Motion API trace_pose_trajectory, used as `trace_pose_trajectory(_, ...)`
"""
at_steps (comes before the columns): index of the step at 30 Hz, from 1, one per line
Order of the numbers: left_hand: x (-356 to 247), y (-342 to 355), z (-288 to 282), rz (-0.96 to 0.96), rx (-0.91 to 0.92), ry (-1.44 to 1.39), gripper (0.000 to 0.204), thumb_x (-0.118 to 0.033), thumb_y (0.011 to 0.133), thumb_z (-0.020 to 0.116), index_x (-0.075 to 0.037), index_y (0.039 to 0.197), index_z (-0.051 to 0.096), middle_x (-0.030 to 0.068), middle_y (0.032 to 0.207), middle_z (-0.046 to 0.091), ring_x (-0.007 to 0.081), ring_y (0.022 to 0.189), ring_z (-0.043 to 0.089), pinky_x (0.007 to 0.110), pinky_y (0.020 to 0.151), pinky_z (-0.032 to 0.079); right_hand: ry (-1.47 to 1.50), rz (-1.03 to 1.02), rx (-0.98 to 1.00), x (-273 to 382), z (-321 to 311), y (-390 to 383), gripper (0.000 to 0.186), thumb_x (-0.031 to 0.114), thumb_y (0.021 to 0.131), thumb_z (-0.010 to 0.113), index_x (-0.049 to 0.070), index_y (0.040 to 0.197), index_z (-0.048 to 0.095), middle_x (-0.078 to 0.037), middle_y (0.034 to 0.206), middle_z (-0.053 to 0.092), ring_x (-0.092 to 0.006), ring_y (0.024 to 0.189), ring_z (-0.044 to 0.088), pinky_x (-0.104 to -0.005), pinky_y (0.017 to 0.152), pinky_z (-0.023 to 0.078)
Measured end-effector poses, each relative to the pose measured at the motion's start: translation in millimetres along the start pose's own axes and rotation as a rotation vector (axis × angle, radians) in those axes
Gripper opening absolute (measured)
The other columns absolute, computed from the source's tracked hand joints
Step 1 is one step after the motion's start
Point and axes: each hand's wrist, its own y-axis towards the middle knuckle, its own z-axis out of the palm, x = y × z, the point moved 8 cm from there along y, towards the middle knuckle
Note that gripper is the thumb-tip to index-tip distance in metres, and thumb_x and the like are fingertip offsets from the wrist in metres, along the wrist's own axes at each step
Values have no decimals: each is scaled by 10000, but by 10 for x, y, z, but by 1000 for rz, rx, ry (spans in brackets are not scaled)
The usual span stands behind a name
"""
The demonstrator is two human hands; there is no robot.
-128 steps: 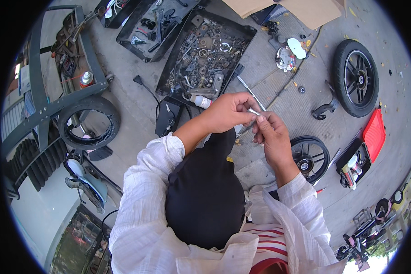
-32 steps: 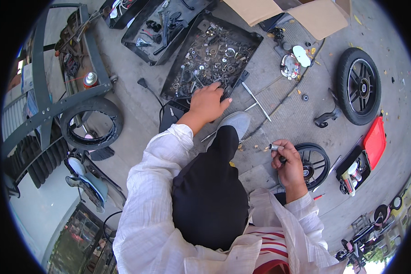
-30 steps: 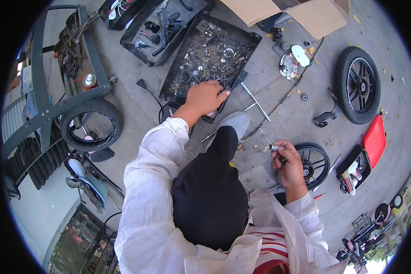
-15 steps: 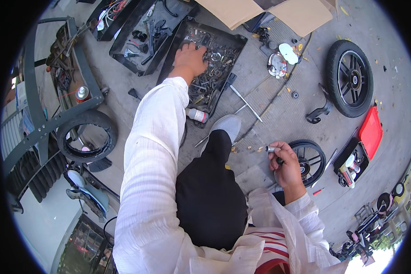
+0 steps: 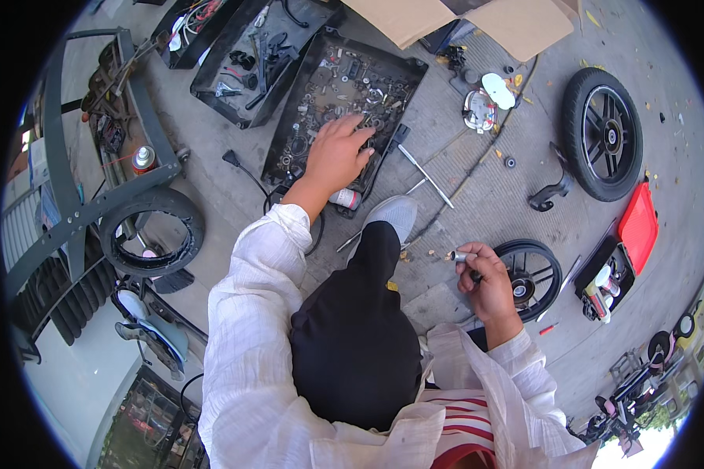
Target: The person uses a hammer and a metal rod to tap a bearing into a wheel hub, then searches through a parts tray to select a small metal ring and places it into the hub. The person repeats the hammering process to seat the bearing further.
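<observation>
One hand (L) (image 5: 339, 155) moved nearer bottle (image 5: 345, 198), over parts tray (image 5: 411, 82).

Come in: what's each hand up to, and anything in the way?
Left hand over parts tray, fingers spread, palm hidden. Right hand gripping short silver cylinder. Grey shoe between hands; nothing seen blocking either.

No legible text or numbers.
</observation>
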Motion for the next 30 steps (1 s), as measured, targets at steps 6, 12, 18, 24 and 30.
trace_pose_trajectory(6,29,323,426,122,393,70,525,-230,745,688,-158,1253,577,65,1416,460,270,1344,396,487,1116,275,-10,12,-17,-20,-60,42,199,121,894,509,28,1057,578,-53,764,573,-81,510,421,-246,516,390)
trace_pose_trajectory(12,214,435,322,-65,477,196,506,-329,688,761,-223,1165,630,77,1350,470,260,1306,425,554,1066,286,49,-13,-14,70,5,17,202,101,899,505,14,1055,600,-53,760,592,-96,525,461,-234,508,373)
trace_pose_trajectory(18,976,554,-140,-324,63,437,272,-193,764,669,-159,1034,680,53,1080,593,268,1108,548,415,946,417,45,-2,-6,15,-93,-4,203,99,893,503,19,1056,596,-53,768,587,-100,528,452,-242,514,372)
trace_pose_trajectory(24,-82,449,58,286,188,-79,334,-142,737,664,-121,1070,668,66,1216,588,278,1153,544,403,1004,404,31,20,-40,-36,-144,10,203,108,893,490,27,1066,560,-49,759,567,-104,512,419,-258,509,368)
trace_pose_trajectory(30,29,318,386,172,330,310,315,-267,729,707,-195,1035,694,44,1235,559,223,1255,462,453,1062,317,21,10,-22,42,-66,29,210,97,894,496,25,1071,585,-60,775,584,-106,537,430,-258,529,373)
